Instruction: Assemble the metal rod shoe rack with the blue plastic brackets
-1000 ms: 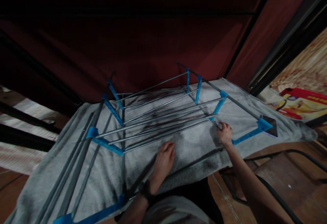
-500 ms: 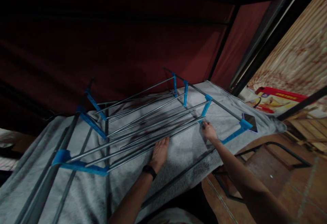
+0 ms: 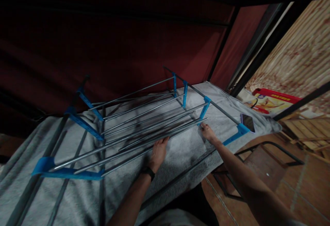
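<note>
A rack of grey metal tubes (image 3: pixel 121 127) and blue plastic brackets lies on a grey cloth. My left hand (image 3: pixel 157 153), wearing a dark wristband, has its fingers at the underside of the nearest tubes, around mid-length. The fingertips are partly hidden there. My right hand (image 3: pixel 208 133) pinches at the lower end of a blue bracket (image 3: pixel 204 110), close to where the tube ends meet it. At the left, a larger blue bracket (image 3: pixel 69 173) carries the other ends of the front tubes. Another blue bracket (image 3: pixel 235 135) lies right of my right hand.
The grey cloth (image 3: pixel 224 98) covers the work surface, with a phone (image 3: pixel 248 122) near its right edge. Beyond are a red and yellow box (image 3: pixel 275 101) and wooden slats (image 3: pixel 306 133). A dark-framed chair (image 3: pixel 268 167) stands at lower right; a dark red wall (image 3: pixel 129 54) rises behind.
The view has shifted slightly, moving most things left. The rack's left end sits noticeably further left and lower in view. Both hands stay at about the same places on the rack.
</note>
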`<state>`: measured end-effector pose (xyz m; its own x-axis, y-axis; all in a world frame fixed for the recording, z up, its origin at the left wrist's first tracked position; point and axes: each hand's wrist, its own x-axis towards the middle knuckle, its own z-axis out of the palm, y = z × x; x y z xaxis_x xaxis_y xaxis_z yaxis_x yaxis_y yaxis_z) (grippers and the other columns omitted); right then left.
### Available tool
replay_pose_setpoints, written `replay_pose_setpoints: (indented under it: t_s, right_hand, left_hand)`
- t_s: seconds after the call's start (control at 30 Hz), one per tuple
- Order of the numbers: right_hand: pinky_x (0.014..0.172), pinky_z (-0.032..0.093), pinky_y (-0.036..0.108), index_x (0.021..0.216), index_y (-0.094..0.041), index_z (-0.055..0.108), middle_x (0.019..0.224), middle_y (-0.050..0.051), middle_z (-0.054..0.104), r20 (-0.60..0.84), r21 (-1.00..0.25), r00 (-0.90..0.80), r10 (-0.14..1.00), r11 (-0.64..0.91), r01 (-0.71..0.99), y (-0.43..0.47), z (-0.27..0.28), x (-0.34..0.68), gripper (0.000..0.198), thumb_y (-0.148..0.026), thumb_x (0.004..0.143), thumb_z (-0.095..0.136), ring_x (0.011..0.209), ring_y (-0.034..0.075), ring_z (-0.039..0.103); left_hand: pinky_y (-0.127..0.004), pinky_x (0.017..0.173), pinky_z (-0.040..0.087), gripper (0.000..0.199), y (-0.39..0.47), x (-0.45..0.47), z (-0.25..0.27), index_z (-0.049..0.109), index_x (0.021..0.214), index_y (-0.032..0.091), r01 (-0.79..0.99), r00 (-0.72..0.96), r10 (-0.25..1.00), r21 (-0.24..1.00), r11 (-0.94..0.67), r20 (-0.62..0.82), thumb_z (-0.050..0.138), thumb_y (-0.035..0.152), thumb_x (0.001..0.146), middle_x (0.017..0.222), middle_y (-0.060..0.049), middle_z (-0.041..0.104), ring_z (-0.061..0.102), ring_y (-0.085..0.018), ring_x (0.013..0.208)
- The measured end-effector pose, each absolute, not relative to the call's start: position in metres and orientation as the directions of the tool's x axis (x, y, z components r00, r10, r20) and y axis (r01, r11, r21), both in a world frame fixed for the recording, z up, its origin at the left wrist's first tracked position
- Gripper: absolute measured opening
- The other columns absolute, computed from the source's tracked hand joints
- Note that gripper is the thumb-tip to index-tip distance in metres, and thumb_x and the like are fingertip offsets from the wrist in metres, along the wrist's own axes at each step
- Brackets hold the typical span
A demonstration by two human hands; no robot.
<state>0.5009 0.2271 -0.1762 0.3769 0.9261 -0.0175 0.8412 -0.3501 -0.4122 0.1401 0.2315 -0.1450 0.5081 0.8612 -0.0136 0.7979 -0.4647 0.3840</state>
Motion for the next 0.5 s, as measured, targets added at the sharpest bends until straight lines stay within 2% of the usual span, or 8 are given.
replay_pose_setpoints:
  t_s: [0.2, 0.5]
  right_hand:
    - [0.083, 0.047, 0.026, 0.122, -0.012, 0.068, 0.089, 0.006, 0.063, 0.006, -0.442, 0.364, 0.932, -0.324, 0.837, 0.2255, -0.1766, 0.4995, 0.043, -0.008, 0.083, 0.050, 0.081, 0.018, 0.058]
    - [0.066, 0.038, 0.024, 0.108, -0.014, 0.068, 0.072, 0.000, 0.050, 0.034, -0.444, 0.351, 0.936, -0.301, 0.844, 0.2228, -0.1819, 0.4969, 0.036, -0.008, 0.079, 0.049, 0.065, 0.015, 0.046]
  left_hand:
    - [-0.034, 0.119, 0.042, 0.068, 0.2306, 0.1369, -0.1435, 0.061, 0.146, 0.021, 0.765, 0.518, 0.855, 0.442, -0.468, 0.009, 0.038, -0.008, 0.089, 0.141, -0.009, 0.068, 0.061, -0.019, 0.130]
    - [-0.034, 0.119, 0.042, 0.069, 0.2292, 0.1339, -0.1438, 0.061, 0.146, 0.022, 0.770, 0.517, 0.856, 0.435, -0.467, 0.005, 0.038, -0.008, 0.088, 0.139, -0.007, 0.069, 0.062, -0.018, 0.129]
